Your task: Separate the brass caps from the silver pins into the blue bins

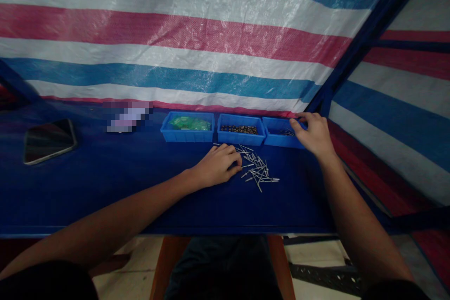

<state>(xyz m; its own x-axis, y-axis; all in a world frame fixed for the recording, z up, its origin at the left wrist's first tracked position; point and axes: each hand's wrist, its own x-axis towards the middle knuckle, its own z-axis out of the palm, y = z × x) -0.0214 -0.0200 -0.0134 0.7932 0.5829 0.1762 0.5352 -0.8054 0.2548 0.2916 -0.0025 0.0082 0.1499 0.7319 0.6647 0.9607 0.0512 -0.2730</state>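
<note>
Silver blind rivets [258, 168] lie in a loose pile on the blue tabletop. My left hand [221, 164] rests at the pile's left edge with curled fingers, and a rivet pokes out at its fingertips. At the right-hand blue bin [281, 138], my right hand [312, 135] has its thumb over the inside and its fingers at the back rim, closed around the far right corner. Some small metal pieces [288, 133] show inside that bin, partly hidden by the hand. The middle blue bin [242, 138] holds many small brownish metal parts [239, 129].
A left blue bin [188, 136] contains green plastic packets [190, 123]. Further left are a blurred-out item [128, 118] and a phone [51, 140]. A striped tarp [176, 33] hangs behind the table [116, 187], with a dark frame post [362, 33] on the right.
</note>
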